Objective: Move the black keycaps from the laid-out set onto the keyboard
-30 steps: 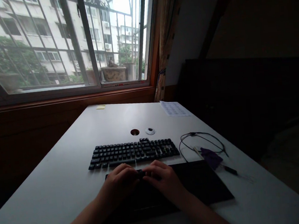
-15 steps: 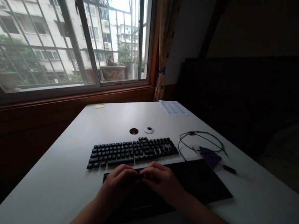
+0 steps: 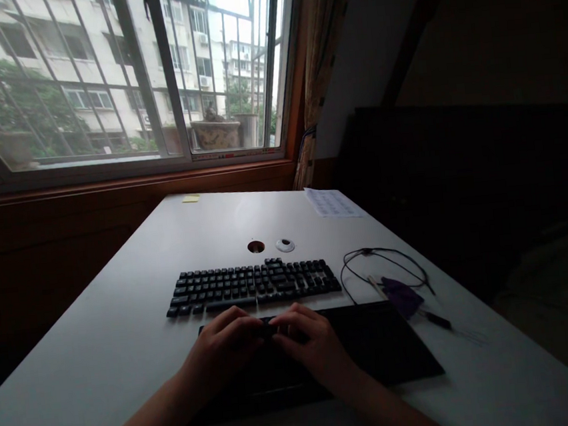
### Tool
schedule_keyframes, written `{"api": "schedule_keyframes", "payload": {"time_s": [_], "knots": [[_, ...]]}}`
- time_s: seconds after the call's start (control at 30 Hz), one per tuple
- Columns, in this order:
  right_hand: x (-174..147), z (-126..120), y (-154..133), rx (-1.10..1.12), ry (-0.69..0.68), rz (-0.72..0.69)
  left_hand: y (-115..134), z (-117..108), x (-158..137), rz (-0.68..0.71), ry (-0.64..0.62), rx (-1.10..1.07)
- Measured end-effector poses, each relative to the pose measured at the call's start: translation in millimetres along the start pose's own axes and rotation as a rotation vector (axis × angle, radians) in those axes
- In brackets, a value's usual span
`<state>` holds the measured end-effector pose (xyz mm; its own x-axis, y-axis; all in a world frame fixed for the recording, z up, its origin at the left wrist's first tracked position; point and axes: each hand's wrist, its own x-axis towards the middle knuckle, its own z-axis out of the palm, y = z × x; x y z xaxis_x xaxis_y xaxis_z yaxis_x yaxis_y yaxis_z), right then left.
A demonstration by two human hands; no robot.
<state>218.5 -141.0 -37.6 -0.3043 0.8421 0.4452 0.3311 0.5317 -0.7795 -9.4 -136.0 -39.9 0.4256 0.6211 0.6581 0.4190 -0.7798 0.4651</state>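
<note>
Left to right on the white surface [image 3: 100,338]: yellow note [image 3: 191,198] at the far edge; black keys [image 3: 242,283] in keyboard-like rows behind the hands, probably so each stays in order. Black board [image 3: 377,344] lies flat in front of them, under both hands, likely for close two-handed work. Cable [image 3: 367,252] loops beyond its right end, seemingly pushed aside; purple cloth [image 3: 402,297] and black-handled tool [image 3: 438,320] sit just right, we guess for easy reach.

Grip: left hand [image 3: 229,342] curled, fingers bent in; right hand [image 3: 308,334] curled opposite, thumb below fingers, slight gap. Fingertips nearly meet at a small dark piece [image 3: 267,328]; we can't tell whether either pinches it.
</note>
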Motion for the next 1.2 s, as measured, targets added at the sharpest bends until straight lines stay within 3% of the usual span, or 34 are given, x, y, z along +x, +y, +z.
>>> {"api": "schedule_keyframes", "payload": {"time_s": [1.2], "knots": [[-2.2, -1.8, -1.9, -0.043, -0.031, -0.019, 3.8, 0.3, -0.9, 0.063, 0.020, 0.074]]}}
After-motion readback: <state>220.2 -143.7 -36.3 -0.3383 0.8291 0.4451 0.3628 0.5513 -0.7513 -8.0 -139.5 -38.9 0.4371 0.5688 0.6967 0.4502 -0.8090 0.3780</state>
